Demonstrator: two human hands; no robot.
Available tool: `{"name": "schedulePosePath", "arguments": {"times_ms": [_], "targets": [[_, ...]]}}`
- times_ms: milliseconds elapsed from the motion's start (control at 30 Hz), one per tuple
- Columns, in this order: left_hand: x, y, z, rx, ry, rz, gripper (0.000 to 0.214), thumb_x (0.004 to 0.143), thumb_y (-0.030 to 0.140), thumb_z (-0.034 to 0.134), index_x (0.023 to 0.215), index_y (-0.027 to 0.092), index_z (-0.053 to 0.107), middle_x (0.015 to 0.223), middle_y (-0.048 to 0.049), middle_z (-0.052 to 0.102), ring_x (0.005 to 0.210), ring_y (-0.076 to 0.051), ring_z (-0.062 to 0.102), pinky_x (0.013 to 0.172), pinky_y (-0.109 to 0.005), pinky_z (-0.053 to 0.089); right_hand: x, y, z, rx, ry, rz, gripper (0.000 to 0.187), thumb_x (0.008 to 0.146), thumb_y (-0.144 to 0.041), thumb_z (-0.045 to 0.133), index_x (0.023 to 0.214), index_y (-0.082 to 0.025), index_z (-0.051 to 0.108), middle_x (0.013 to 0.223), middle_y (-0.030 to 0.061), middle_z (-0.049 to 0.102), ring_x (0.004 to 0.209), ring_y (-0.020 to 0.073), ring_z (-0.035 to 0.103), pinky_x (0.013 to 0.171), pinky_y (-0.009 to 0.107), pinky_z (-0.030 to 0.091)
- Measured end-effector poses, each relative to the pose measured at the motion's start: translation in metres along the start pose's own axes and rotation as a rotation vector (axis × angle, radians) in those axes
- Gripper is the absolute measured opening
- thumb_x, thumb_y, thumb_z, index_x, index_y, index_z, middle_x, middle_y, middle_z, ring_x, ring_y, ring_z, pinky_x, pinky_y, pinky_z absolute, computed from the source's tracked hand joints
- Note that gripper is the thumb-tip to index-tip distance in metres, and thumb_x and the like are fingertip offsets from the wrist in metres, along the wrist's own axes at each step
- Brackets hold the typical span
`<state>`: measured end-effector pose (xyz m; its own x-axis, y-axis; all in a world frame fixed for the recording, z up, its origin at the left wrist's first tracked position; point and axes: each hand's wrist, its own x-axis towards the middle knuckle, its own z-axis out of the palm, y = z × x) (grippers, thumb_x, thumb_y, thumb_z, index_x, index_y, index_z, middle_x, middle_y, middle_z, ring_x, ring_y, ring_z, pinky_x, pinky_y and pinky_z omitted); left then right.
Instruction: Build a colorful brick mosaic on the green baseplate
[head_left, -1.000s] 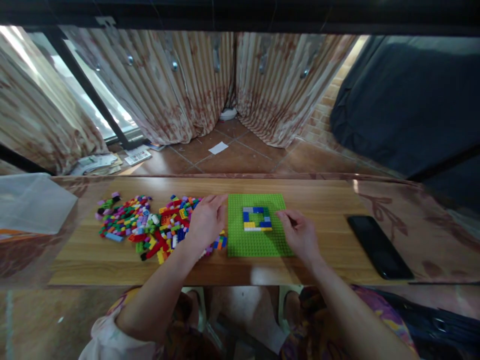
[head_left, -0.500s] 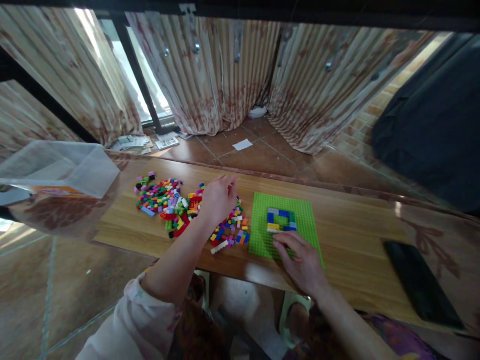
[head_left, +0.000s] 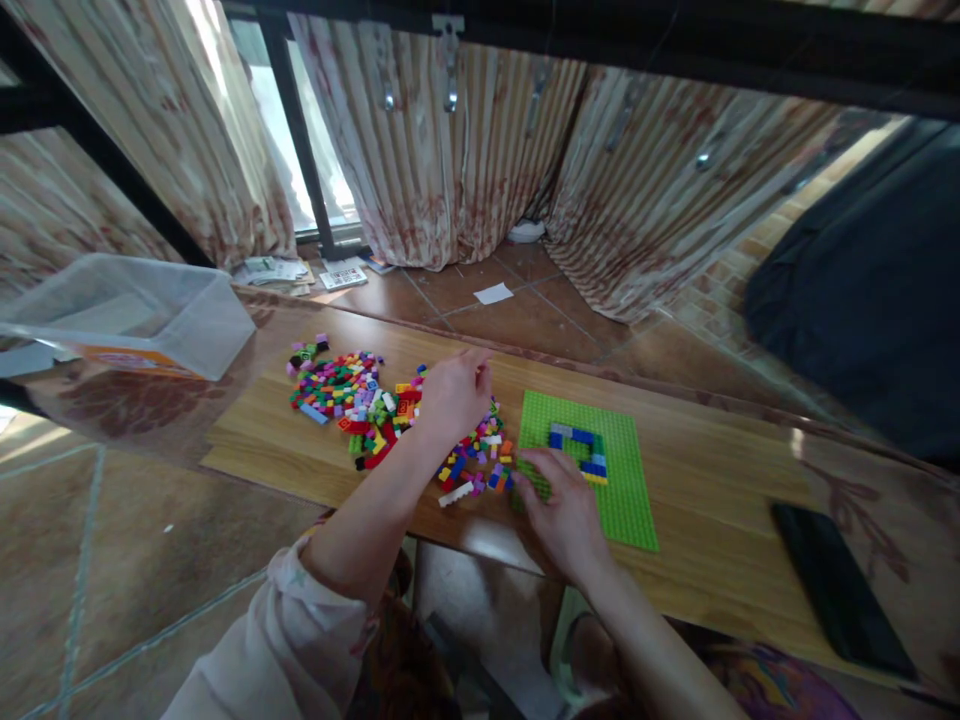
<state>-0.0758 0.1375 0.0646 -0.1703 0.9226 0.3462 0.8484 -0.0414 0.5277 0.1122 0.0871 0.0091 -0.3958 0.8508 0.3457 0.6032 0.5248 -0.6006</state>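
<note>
My left hand (head_left: 456, 398) hovers over the right part of a pile of toy building bricks (head_left: 337, 385) in many colours. Its fingers are curled together, and whatever they may hold is hidden. By the left edge of a green baseplate (head_left: 626, 490) is my right hand (head_left: 566, 510), thumb and forefinger apart, close to some orange and blue bricks (head_left: 501, 478). Nothing shows between those fingertips. On the baseplate stands a hollow outline of bricks (head_left: 596, 462), blue, grey and yellow, its near left part covered by my right hand. A long white brick (head_left: 456, 494) lies nearby.
A clear plastic bin (head_left: 180, 320) stands at the left end of the wooden board (head_left: 712, 500). A black phone-like slab (head_left: 844, 590) lies at the right. Beyond the board are a tiled floor, a white paper (head_left: 493, 293) and curtains (head_left: 450, 170).
My right hand has moved left, from the near side of the brick outline to the baseplate's left edge. My left hand stays over the pile. The view has shifted slightly.
</note>
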Motion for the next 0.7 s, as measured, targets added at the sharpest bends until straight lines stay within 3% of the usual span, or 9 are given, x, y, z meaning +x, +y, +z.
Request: {"name": "schedulePosePath", "arguments": {"times_ms": [100, 200, 300, 433, 533, 700], "targets": [[0.0, -0.001, 0.0, 0.012, -0.016, -0.006, 0.031, 0.088, 0.019, 0.048, 0.113, 0.016, 0.066, 0.103, -0.0068, 0.072, 0.087, -0.018, 0.065, 0.083, -0.03, 0.05, 0.019, 0.0, 0.005, -0.002, -0.009, 0.079, 0.023, 0.088, -0.026, 0.053, 0.107, -0.02, 0.065, 0.1, 0.0093, 0.067, 0.091, 0.0228, 0.061, 0.083, 0.039, 0.049], [0.0, -0.003, 0.001, 0.018, -0.023, -0.001, 0.031, 0.088, 0.02, 0.048, 0.113, 0.018, 0.066, 0.102, -0.0059, 0.072, 0.084, -0.017, 0.066, 0.082, -0.029, 0.05, 0.033, 0.003, 0.012, -0.072, -0.1, 0.135, 0.022, 0.086, -0.025, 0.055, 0.102, -0.017, 0.067, 0.094, 0.0094, 0.068, 0.089, 0.0219, 0.061, 0.082, 0.036, 0.047], [0.001, -0.005, 0.002, 0.015, -0.032, -0.006, 0.031, 0.088, 0.02, 0.048, 0.113, 0.017, 0.066, 0.102, -0.0065, 0.072, 0.084, -0.017, 0.066, 0.082, -0.029, 0.05, 0.037, 0.003, 0.02, -0.139, -0.163, 0.159, 0.018, 0.085, -0.023, 0.056, 0.095, -0.018, 0.07, 0.089, 0.0083, 0.068, 0.086, 0.021, 0.061, 0.082, 0.034, 0.045], [0.002, -0.005, 0.003, 0.015, -0.042, -0.007, 0.03, 0.087, 0.02, 0.049, 0.111, 0.016, 0.067, 0.102, -0.0072, 0.072, 0.085, -0.018, 0.067, 0.083, -0.03, 0.051, 0.032, 0.002, 0.02, -0.094, -0.118, 0.168, 0.02, 0.086, -0.022, 0.053, 0.095, -0.018, 0.07, 0.089, 0.0081, 0.069, 0.085, 0.0204, 0.061, 0.08, 0.033, 0.045], [0.002, -0.003, 0.004, 0.006, -0.058, 0.012, 0.029, 0.088, 0.019, 0.049, 0.111, 0.016, 0.067, 0.105, -0.0068, 0.072, 0.088, -0.019, 0.067, 0.084, -0.03, 0.051, 0.027, 0.009, 0.0, -0.017, -0.016, 0.203, 0.021, 0.086, -0.026, 0.052, 0.096, -0.018, 0.068, 0.093, 0.0079, 0.07, 0.083, 0.02, 0.062, 0.078, 0.034, 0.047], [-0.004, 0.007, 0.013, -0.05, -0.128, 0.112, 0.028, 0.088, 0.018, 0.048, 0.11, 0.016, 0.066, 0.107, -0.0066, 0.071, 0.09, -0.017, 0.066, 0.086, -0.029, 0.051, 0.018, 0.044, -0.056, 0.125, 0.097, 0.315, 0.023, 0.082, -0.035, 0.057, 0.093, -0.017, 0.068, 0.086, 0.0058, 0.071, 0.072, 0.0171, 0.063, 0.07, 0.031, 0.05]]}}
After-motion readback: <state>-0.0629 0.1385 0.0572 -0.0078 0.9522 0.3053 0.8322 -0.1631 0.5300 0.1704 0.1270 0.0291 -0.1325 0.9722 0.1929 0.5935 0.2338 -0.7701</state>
